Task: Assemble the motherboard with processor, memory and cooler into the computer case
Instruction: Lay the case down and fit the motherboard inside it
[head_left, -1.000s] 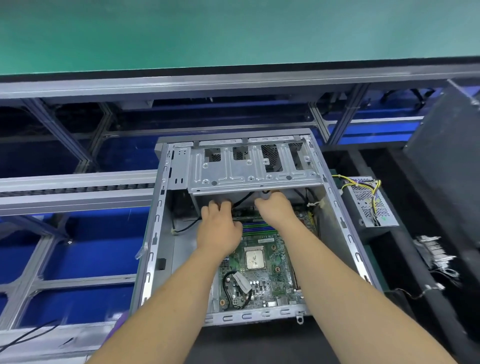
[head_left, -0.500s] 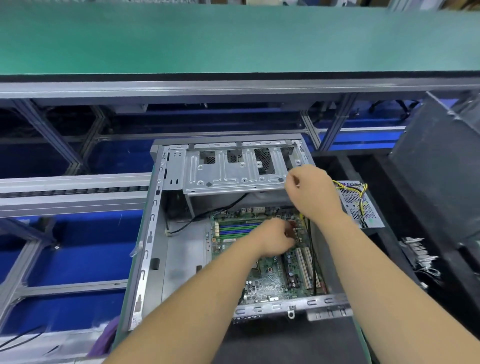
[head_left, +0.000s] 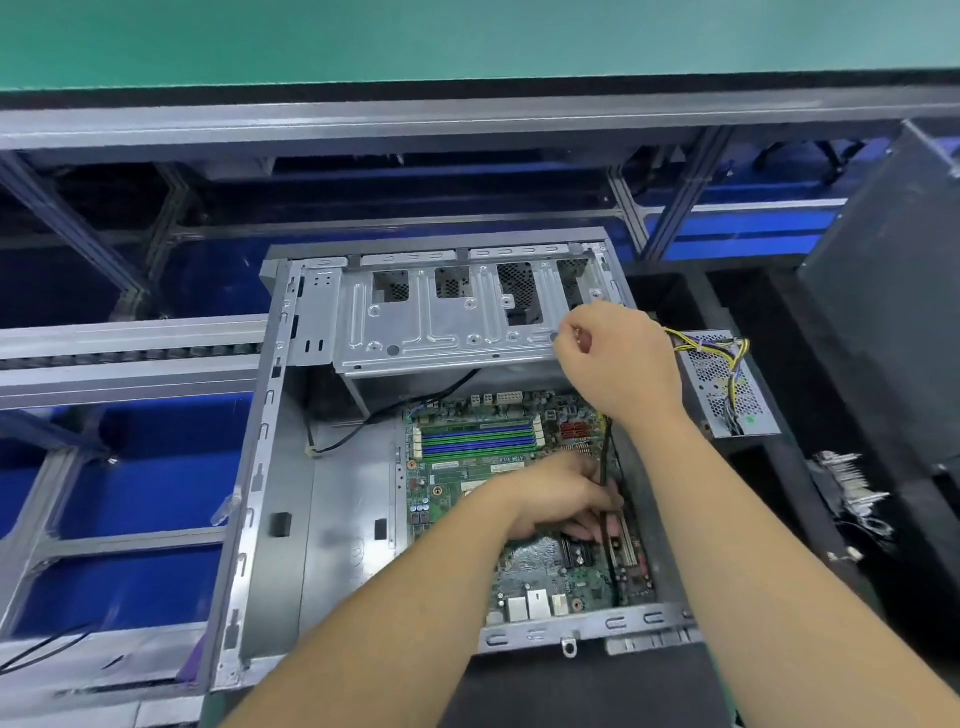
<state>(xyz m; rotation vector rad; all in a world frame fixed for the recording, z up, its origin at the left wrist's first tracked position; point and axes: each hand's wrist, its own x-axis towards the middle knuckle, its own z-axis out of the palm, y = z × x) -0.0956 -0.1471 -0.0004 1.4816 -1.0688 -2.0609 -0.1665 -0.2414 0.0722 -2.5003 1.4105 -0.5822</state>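
Left hand (head_left: 563, 501) fingers flat on motherboard (head_left: 467, 467), right hand (head_left: 618, 358) pinching black cable (head_left: 605, 467) above it

Dark worktop (head_left: 597, 691) bearing the open computer case (head_left: 270, 467); a perforated power supply (head_left: 727, 384) lies just beside it.

Green motherboard (head_left: 467, 467) flat inside open case (head_left: 270, 467)
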